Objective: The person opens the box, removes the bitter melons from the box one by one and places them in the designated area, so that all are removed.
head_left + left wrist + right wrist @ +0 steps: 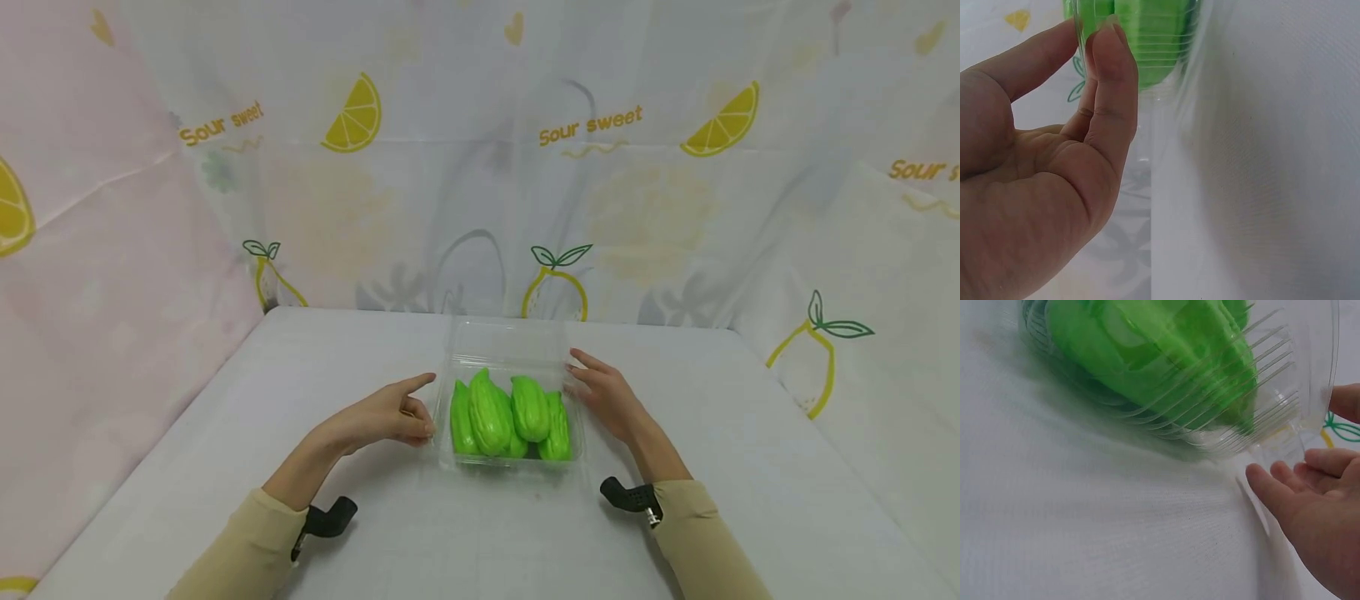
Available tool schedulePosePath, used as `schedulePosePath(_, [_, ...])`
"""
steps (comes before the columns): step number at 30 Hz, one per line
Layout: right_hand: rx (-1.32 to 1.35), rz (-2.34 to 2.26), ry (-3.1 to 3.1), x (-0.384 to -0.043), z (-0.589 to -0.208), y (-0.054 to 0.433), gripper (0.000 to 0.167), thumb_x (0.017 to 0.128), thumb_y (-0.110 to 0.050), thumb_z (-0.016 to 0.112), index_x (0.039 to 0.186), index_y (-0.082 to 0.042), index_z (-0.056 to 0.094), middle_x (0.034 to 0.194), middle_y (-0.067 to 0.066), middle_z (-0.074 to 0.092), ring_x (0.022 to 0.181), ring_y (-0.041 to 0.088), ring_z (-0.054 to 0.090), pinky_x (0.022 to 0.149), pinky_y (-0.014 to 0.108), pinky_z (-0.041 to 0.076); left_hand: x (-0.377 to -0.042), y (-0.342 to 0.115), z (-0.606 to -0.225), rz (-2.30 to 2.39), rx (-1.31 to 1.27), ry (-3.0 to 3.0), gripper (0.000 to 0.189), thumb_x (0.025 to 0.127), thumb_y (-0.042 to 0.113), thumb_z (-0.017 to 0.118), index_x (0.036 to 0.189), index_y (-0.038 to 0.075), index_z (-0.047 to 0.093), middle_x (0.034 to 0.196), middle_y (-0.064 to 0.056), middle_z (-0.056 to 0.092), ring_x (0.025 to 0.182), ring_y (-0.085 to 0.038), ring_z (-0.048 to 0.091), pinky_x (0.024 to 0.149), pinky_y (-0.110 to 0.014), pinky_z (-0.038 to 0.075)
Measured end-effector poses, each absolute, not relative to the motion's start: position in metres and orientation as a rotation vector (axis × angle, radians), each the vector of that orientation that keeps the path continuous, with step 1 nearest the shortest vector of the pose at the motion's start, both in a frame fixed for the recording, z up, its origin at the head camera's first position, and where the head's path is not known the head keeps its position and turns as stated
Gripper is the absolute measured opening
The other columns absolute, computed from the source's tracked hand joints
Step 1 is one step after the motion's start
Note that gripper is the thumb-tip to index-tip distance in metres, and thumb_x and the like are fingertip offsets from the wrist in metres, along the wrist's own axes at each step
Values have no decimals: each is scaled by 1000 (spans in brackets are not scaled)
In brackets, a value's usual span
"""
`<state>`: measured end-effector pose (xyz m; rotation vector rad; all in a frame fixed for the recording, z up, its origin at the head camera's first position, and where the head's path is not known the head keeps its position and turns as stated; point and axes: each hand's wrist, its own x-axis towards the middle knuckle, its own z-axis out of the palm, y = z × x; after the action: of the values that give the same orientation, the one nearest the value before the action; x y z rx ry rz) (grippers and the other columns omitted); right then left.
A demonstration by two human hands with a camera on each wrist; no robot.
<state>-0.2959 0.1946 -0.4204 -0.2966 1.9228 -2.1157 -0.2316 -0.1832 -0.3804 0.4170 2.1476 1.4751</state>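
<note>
A clear plastic clamshell box (510,463) stands on the table, its lid (510,340) folded back. Inside lie several bright green, ribbed, elongated fruits (489,414) with pointed ends, glossy and stacked together. At the box's left side is my left hand (390,415), one finger stretched out and the others bent; in the left wrist view its fingertips (1112,47) meet the box's rim. By the right rear corner, near the lid hinge, is my right hand (606,396). Its fingers are relaxed and lie beside the box wall; actual contact is hard to make out.
A white cloth covers the table (360,508). Behind and at both sides hang pale curtains (480,192) printed with lemons and words. Each wrist wears a black camera mount (628,494) close above the tabletop.
</note>
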Motion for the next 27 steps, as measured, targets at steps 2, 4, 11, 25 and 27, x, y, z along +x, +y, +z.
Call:
schedulePosePath(2, [-289, -2121, 1920, -296, -421, 195, 61, 105, -11, 43, 157, 2, 14, 168, 8, 5, 152, 28, 15, 96, 14, 45, -232, -183, -381, 1473, 415, 2148, 93, 91, 11, 71, 159, 8, 8, 93, -9, 67, 91, -21, 70, 86, -34, 60])
schedulePosePath(4, [-285, -2121, 1921, -295, -421, 195, 61, 105, -11, 42, 157, 2, 14, 168, 8, 5, 153, 27, 14, 97, 16, 46, -233, -183, -381, 1472, 411, 2150, 92, 91, 11, 70, 159, 9, 9, 94, -10, 68, 90, -21, 69, 85, -34, 60])
schedulePosePath(11, [-287, -2119, 1919, -295, -421, 194, 60, 105, -11, 42, 157, 2, 14, 168, 8, 5, 153, 29, 14, 100, 19, 47, -234, -183, -382, 1475, 412, 2147, 94, 91, 12, 71, 160, 11, 7, 95, -11, 69, 90, -21, 69, 86, -34, 60])
schedulePosePath(25, [-250, -2127, 1955, -295, -415, 192, 57, 103, -10, 45, 153, 7, 22, 167, 11, 8, 152, 30, 15, 93, 15, 50, -234, -184, -382, 1540, 371, 2087, 84, 90, 8, 71, 156, 4, 18, 94, -8, 62, 84, -17, 68, 79, -31, 61])
schedulePosePath(27, [-252, -2108, 1987, -295, -413, 193, 56, 104, -10, 44, 152, 10, 24, 167, 12, 9, 152, 31, 15, 100, 19, 47, -234, -184, -383, 1558, 355, 2075, 79, 91, 7, 70, 155, 3, 23, 94, -9, 61, 84, -18, 68, 78, -31, 61])
